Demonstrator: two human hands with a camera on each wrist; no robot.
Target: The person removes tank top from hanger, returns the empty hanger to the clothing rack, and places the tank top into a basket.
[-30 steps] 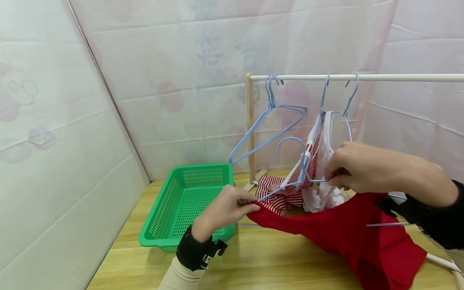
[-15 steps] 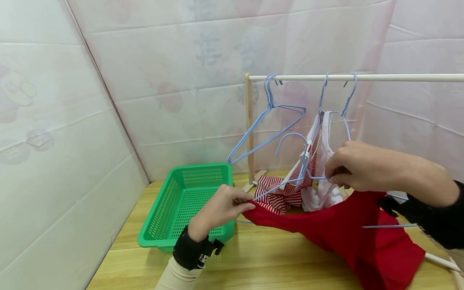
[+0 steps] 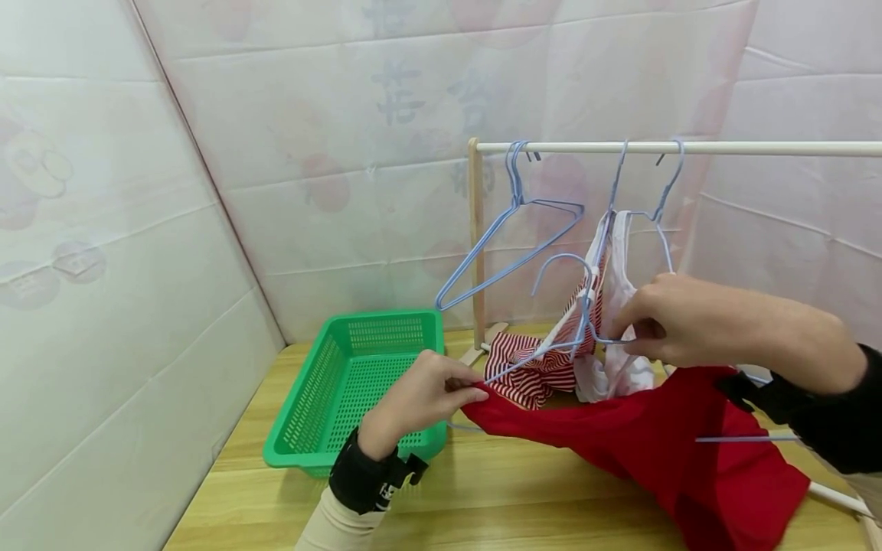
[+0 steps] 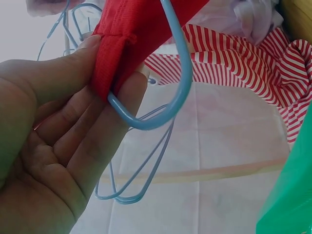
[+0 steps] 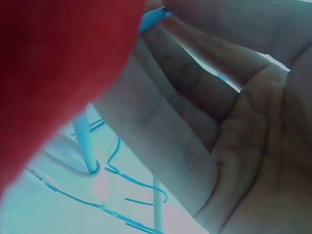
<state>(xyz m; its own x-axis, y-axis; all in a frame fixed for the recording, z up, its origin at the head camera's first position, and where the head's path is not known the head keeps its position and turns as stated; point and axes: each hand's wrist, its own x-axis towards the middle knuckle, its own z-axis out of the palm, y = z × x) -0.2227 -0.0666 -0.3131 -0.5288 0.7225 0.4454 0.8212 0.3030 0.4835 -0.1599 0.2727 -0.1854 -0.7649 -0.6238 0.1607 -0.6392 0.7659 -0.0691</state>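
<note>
My left hand (image 3: 413, 398) pinches the edge of a red garment (image 3: 661, 436) between thumb and fingers. In the left wrist view, that edge is a stitched band looped over the rounded end of a light blue clothes hanger (image 4: 185, 68). The right hand (image 3: 678, 321) pinches the same hanger on its other shoulder, just right of the hook. From there the red cloth droops toward the table's front right. The hanger's lower bar is partly hidden by the cloth. A blurred red patch covers much of the right wrist view's left side.
A green plastic basket (image 3: 285, 428) stands left on the wooden table (image 3: 482, 497). Behind the hands, a rack with a white rail (image 3: 772, 148) carries bare blue hangers (image 3: 475, 252), a red-and-white striped garment (image 3: 506, 356) and a white garment (image 3: 620, 283).
The hanger's hook has shifted slightly right and tilted, and the right hand's fingers have changed their hold on the hanger a little. The left hand keeps its pinch on the red cloth.
</note>
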